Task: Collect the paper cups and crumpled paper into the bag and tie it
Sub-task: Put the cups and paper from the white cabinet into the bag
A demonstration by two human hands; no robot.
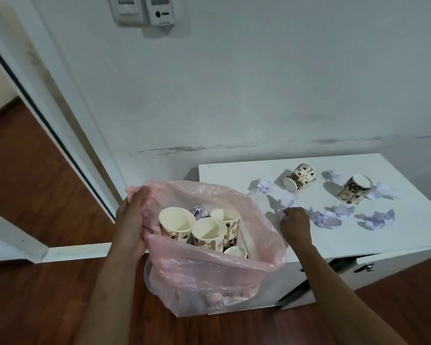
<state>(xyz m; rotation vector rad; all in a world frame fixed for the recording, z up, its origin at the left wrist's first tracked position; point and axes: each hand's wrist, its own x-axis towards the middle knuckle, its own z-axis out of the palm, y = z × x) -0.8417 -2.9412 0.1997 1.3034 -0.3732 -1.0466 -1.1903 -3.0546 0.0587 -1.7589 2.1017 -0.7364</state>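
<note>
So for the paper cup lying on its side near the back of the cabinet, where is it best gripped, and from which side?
Probably around its patterned wall at mid-body, coming from above. The tipped cup lies on the white cabinet top with its open mouth toward the bag, so fingers can straddle the curved sides. The right hand, now closed on a crumpled paper, is nearest; the left hand holds the bag rim.

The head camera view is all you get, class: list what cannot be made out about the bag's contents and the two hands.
- Pink bag: its lower contents are only blurred shapes behind cloudy plastic, so no full count.
- Fourth cup in the bag: only its rim shows above the bag's near wall.
- Right hand: fingertips curl away around crumpled paper; the grip is hidden.
- Left hand: its palm side is hidden by bunched bag rim.
</note>
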